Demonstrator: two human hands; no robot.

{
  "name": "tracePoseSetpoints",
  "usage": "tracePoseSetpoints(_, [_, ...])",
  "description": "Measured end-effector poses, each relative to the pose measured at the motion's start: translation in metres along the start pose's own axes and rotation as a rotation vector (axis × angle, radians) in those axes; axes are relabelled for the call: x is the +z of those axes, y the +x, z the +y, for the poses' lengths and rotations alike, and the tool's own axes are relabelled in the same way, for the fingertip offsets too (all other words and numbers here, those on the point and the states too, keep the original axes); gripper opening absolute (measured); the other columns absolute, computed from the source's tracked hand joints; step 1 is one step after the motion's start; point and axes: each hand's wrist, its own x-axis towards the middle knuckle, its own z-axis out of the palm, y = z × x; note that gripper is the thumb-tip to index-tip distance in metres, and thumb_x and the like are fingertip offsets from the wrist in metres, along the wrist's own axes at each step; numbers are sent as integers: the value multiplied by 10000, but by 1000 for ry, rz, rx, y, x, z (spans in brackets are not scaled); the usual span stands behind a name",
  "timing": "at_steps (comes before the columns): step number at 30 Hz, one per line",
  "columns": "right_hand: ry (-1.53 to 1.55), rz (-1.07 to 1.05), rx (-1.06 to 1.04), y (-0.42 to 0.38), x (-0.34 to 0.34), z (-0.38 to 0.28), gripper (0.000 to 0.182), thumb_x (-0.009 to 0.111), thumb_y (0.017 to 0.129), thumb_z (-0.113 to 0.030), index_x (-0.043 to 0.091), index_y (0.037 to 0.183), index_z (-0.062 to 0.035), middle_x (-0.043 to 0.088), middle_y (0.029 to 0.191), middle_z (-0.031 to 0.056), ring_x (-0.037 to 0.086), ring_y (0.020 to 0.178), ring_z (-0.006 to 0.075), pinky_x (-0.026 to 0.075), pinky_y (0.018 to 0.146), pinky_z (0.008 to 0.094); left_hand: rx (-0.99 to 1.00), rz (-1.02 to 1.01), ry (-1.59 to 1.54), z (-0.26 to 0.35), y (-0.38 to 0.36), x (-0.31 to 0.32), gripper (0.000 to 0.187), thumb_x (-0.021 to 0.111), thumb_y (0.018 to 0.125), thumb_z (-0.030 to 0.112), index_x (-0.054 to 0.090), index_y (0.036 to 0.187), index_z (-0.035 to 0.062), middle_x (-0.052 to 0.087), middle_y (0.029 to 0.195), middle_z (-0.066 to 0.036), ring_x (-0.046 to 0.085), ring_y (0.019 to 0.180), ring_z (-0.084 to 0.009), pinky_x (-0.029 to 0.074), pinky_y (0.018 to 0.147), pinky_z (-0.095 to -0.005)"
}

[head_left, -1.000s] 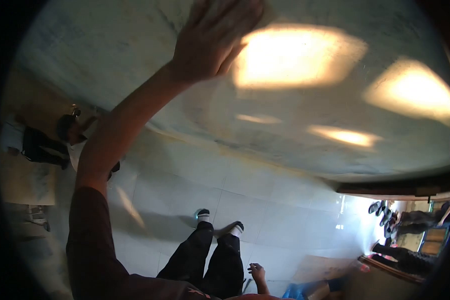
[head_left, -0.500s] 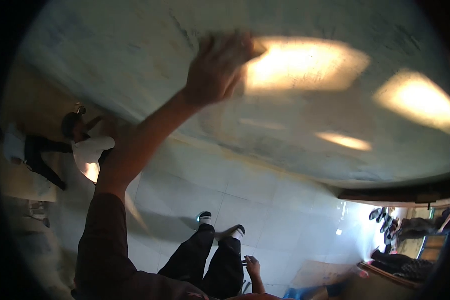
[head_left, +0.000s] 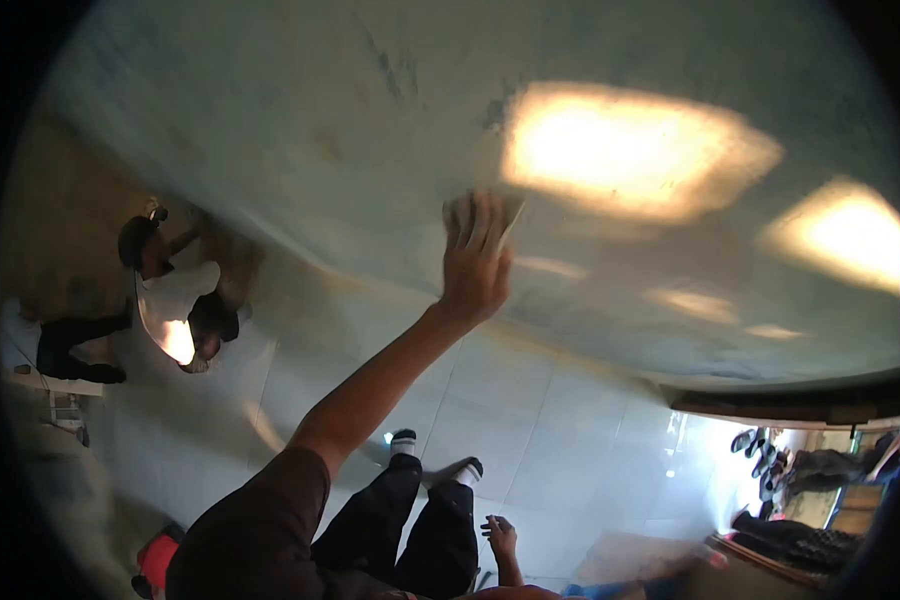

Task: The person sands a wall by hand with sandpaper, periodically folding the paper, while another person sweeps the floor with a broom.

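My left hand (head_left: 480, 260) is pressed on the grey-green wall (head_left: 270, 120), its fingers over a small flat pad (head_left: 513, 212) whose pale edge shows on the right. Bright patches of sunlight lie on the wall above and to the right of this hand. Low in the view, beside my dark-trousered legs (head_left: 440, 540), hangs my right hand (head_left: 501, 535); its fingers look apart, with nothing visible in them.
Pale floor tiles (head_left: 490, 420) lie below the wall. At the left, a person in a white top (head_left: 175, 295) crouches close to the wall, and another person in dark trousers (head_left: 80, 345) is behind. Shoes (head_left: 760, 450) and more people are at the right.
My left hand has moved down the wall with the pad, away from the sunlit patch. The view has shifted slightly, and something red now shows at the lower left.
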Motion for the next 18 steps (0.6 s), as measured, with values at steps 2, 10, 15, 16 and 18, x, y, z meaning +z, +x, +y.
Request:
tracePoseSetpoints(2, [-18, 11, 19, 7, 5, 3, 320, 528, 937, -280, 640, 1022, 7, 700, 822, 116, 660, 660, 171, 488, 565, 275, 68, 252, -26, 22, 70, -25, 575, 290, 970, 246, 216, 1392, -136, 129, 1451, -381, 88, 1354, -547, 46, 1073, -641])
tracePoseSetpoints(10, [-28, -30, -5, 12, 23, -22, 334, 529, 937, -281, 638, 1024, 22, 693, 804, 114, 653, 665, 163, 488, 583, 274, 76, 235, 96, -2, 46, -9, 554, 300, 973, 246, 258, 1381, -127, 188, 1451, -353, 125, 1367, -511, 56, 1076, -633])
tracePoseSetpoints(15, [-94, -10, 23, 17, 21, -13, 309, 567, 917, -260, 658, 987, 27, 693, 773, 113, 663, 692, 151, 508, 636, 279, 169, 261, 72, 8, 84, -33, 560, 337, 952, 267, 300, 1376, -97, 223, 1457, -316, 192, 1345, -512, 124, 1042, -655])
tracePoseSetpoints(16, [-114, -15, -10, 18, 20, -19, 319, 538, 933, -275, 649, 1003, 15, 697, 791, 115, 665, 672, 162, 503, 598, 277, 199, 303, 77, 8, 96, -41, 557, 391, 921, 252, 341, 1363, -84, 256, 1449, -303, 230, 1332, -507, 152, 1022, -670])
tracePoseSetpoints(18, [-125, -12, -35, 18, 20, -26, 317, 504, 951, -280, 641, 1018, -2, 703, 812, 124, 661, 641, 175, 501, 561, 284, 199, 329, 107, 4, 91, -41, 540, 446, 890, 237, 400, 1341, -57, 302, 1445, -265, 244, 1337, -489, 179, 1001, -688])
